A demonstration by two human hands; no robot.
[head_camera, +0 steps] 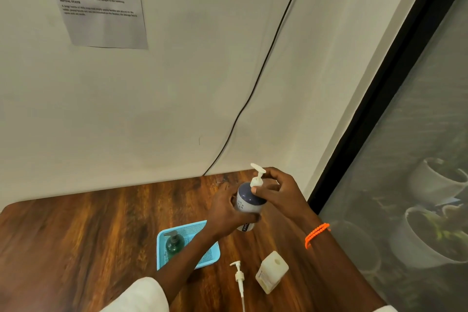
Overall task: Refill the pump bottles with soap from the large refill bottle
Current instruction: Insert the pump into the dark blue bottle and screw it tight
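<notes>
My left hand (228,213) grips the bottle (249,206), right fingers (266,191) pinch its pump (257,177); twisting crooked could cross-thread and leak.

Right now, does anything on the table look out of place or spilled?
No spill shows. One loose pump head lies flat on the wooden table, its tube bare, beside the square cream bottle, which stands open with no pump. Otherwise the green pump bottle stands in the blue tray.
</notes>
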